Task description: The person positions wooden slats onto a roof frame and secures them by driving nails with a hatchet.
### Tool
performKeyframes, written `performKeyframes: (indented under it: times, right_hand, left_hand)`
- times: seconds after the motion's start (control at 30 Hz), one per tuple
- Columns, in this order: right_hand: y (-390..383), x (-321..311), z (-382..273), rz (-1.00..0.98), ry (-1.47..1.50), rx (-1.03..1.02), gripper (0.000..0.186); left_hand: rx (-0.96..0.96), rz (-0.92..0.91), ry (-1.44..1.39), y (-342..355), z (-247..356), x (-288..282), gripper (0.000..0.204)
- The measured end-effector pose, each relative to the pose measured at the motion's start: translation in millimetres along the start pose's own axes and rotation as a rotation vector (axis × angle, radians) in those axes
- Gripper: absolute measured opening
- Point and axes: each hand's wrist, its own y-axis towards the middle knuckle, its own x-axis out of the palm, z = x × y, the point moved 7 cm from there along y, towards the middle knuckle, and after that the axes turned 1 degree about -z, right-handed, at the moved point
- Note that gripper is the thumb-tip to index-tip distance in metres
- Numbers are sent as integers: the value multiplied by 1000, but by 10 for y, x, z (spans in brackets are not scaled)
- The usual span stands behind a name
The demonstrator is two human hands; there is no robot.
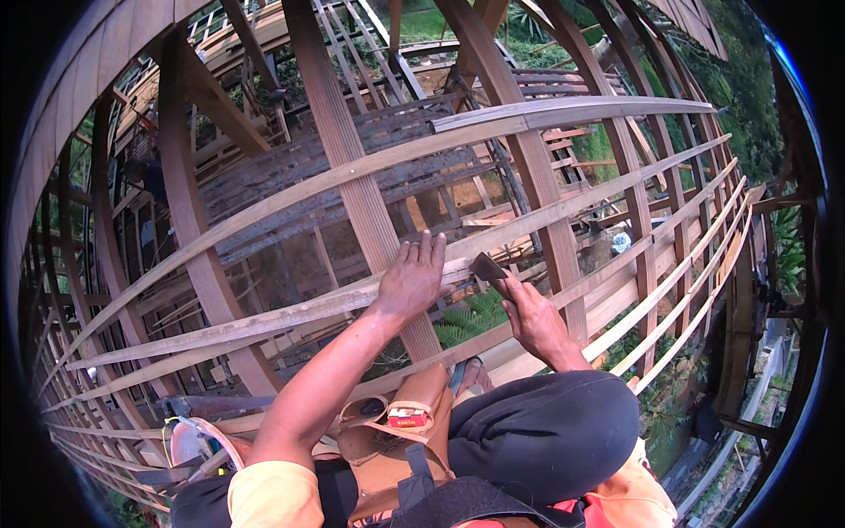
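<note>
My left hand [414, 278] lies flat on a thin wooden batten [264, 321], fingers spread, where it crosses a broad upright timber [352, 176]. My right hand [533, 315] grips the handle of a hammer [487, 266], whose dark head rests against the same batten just right of my left fingers. Whether a nail sits under the hammer head I cannot tell.
A curved roof frame of wooden ribs and long battens [563, 110] spreads all around, with open gaps down to greenery [471, 317]. A tan leather tool pouch [396, 431] holding a small red box hangs at my waist. My bent knee in dark trousers [546, 431] is below the hands.
</note>
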Motion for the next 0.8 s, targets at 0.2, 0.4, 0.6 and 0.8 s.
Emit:
performKeyframes:
  times: [0.2,0.4,0.6,0.8]
  right_hand:
    - [-2,-705,-599,362,202,-362,59]
    - [3,277,443,-279,-98,163,57]
    - [-20,-394,-97,262,353,46,52]
    - [-222,-2275,-480,581,848,-209,44]
  left_hand:
    - [16,-79,-101,-28,-114,-31,94]
    - [51,-101,-178,56,-34,-23,91]
    - [-1,-250,-210,-135,-48,-3,92]
    - [-12,-210,-195,-22,-90,-43,98]
